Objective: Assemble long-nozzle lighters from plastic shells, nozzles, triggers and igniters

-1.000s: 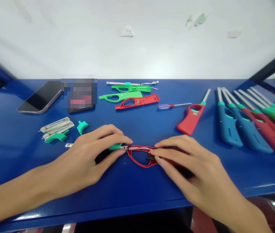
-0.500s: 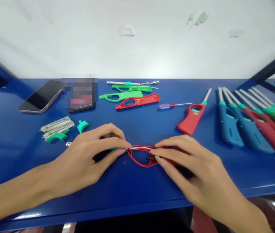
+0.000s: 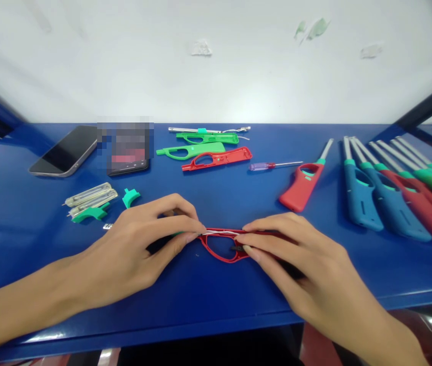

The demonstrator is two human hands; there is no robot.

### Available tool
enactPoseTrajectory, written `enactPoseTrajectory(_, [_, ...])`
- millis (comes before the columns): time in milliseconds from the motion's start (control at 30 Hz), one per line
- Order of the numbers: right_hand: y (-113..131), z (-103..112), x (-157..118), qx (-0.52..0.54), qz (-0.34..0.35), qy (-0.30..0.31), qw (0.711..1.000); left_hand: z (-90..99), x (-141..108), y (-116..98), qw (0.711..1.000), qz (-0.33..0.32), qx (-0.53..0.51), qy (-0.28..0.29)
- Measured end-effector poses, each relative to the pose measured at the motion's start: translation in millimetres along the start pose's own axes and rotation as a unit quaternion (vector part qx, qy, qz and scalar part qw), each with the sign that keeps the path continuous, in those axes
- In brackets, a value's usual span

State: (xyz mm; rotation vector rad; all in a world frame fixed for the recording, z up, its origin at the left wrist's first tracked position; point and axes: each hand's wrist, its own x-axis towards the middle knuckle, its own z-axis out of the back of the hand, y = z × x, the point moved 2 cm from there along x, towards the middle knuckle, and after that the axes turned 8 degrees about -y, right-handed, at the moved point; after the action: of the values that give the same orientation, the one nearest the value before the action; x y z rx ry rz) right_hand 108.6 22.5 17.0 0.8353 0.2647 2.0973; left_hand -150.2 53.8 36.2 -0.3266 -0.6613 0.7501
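Observation:
Near the table's front lies a red lighter casing half (image 3: 221,259), its open inside facing up and its trigger loop between my hands. A thin white tube (image 3: 219,232) runs along the loop's upper edge. My left hand (image 3: 154,236) pinches the left end of the casing, where a bit of green and the tube's end show; its fingers hide the rest. Over the handle part, my right hand (image 3: 292,249) grips the casing with fingertips by the tube and a small dark piece (image 3: 238,248). Most of the handle's inside is hidden under that hand.
Behind are green casing halves (image 3: 193,150), a red casing half (image 3: 218,158) and a screwdriver (image 3: 272,166). A red lighter (image 3: 303,185) and several more lighters (image 3: 391,198) lie right. Left are two phones (image 3: 65,152), clear fuel tanks (image 3: 91,198) and green triggers (image 3: 131,197).
Almost nothing differs. Both hands stay on the red casing half in the same pose; the whole view shifts only slightly.

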Motion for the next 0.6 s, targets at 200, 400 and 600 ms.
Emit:
enactPoseTrajectory(200, [-0.8,0.6,-2.3,-0.004,0.000,0.003,1.000,-1.4,-0.5,1.6,1.000,-0.011,0.004,-0.004])
enactPoseTrajectory(400, [-0.9,-0.1,-2.5,-0.005,0.000,0.000,1.000,-2.0,-1.2,2.2,0.999,-0.020,0.026,-0.003])
enactPoseTrajectory(600, [0.6,0.1,-1.3,-0.002,0.004,-0.006,1.000,-1.9,-1.5,2.3,0.999,-0.033,0.037,0.002])
